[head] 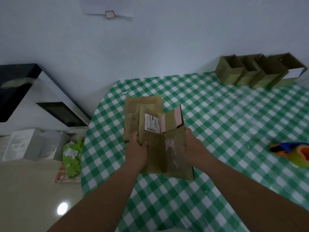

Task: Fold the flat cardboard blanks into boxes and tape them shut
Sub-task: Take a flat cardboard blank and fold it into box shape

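Head view: a cardboard blank (164,148) held over the checkered desk (234,123).
Left hand (136,150) pinches its left edge; right hand (194,147) clasps the right edge.

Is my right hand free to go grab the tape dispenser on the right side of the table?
Probably not yet: the right hand grips the cardboard blank together with the left hand. The tablecloth between it and the tape dispenser looks bare.
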